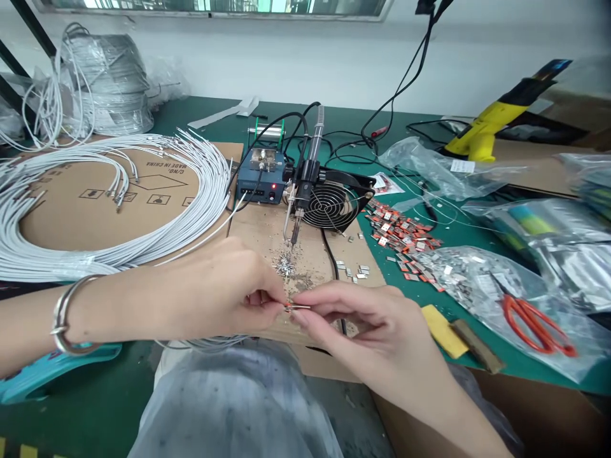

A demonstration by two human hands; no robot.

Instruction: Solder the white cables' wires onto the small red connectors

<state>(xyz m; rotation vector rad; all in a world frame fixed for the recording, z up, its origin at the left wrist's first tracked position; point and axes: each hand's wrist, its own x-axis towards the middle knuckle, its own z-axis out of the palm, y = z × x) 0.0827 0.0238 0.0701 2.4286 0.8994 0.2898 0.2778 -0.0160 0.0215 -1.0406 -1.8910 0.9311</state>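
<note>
In the head view, my left hand (pixel 238 286) and my right hand (pixel 367 318) meet at the front of the cardboard sheet. Their fingertips pinch a small thin piece with a red part and a silvery edge (pixel 296 307) from both sides; its exact kind is too small to tell. Just beyond the fingers, a soldering iron (pixel 305 184) is held in a stand, tip down. Below that tip lies a heap of solder bits (pixel 285 264). A blue soldering feeder box (pixel 260 181) with a lit red lamp and a solder wire spool (pixel 267 131) stand behind.
A big coil of white cables (pixel 200 184) lies at left. A black fan (pixel 329 205) stands behind the iron. To the right are a pile of small red-and-silver pieces (pixel 401 232), a plastic bag (pixel 470 270), red-handled scissors (pixel 537 324), a yellow sponge (pixel 443 331) and a yellow heat gun (pixel 496 121).
</note>
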